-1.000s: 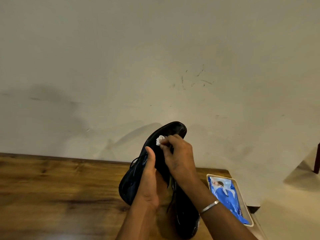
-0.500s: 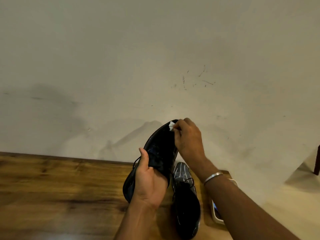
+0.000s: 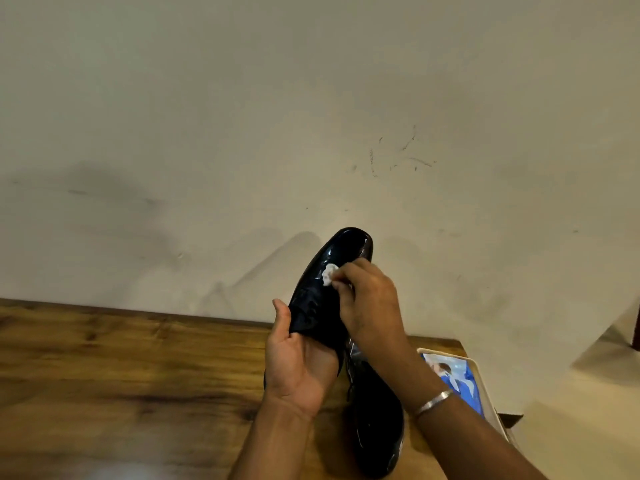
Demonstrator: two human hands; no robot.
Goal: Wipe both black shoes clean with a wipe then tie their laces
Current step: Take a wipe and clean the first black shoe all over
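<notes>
Overhead, the raised shoe (image 3: 348, 249) was held clear of the wooden surface (image 3: 121, 375), above the far edge toward the right corner, with its glossy black toe pointing up and away against the pale wall (image 3: 311, 116). The left hand (image 3: 301, 368) supported it from below, palm up: the fingers were wrapped under the heel end and the thumb lay along the shoe's left side. The right hand (image 3: 370, 303) came in from the right with its fingers bunched, pinching a small crumpled white wipe (image 3: 329, 273). The wipe was pressed against the upper of the raised shoe, just behind the toe cap. A metal bracelet (image 3: 433, 403) sat on the right wrist.

The second shoe (image 3: 377, 427) lay flat on the surface near the right edge, toe toward the far edge, partly hidden behind the right forearm. A white tray (image 3: 485, 375) rested along the right edge, just beside the second shoe, and held a blue packet (image 3: 465, 384).
</notes>
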